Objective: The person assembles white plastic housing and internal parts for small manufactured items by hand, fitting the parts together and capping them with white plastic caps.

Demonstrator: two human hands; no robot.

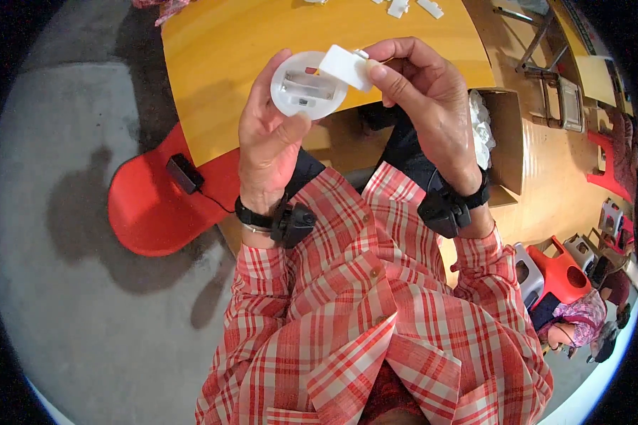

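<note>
My left hand (271, 134) is closed around a round white plastic housing (319, 107), its thumb on the lower rim. The housing's face is turned up and shows a recessed battery compartment with metal contacts and a small dark switch below it. Between the thumb and fingers of my right hand (425, 92) is a white rectangular battery cover (344, 69). It is tilted and overlaps the upper right rim of the housing; whether the two touch I cannot tell. Both hands are raised over the near edge of the yellow table (220, 78).
More white covers (429, 8) lie at the table's far edge. On the right, a cardboard box (505, 145) holds several clear white pieces. A red chair (145, 205) with a black adapter (184, 174) stands at the left. Another person (581, 322) is at the lower right, near stools.
</note>
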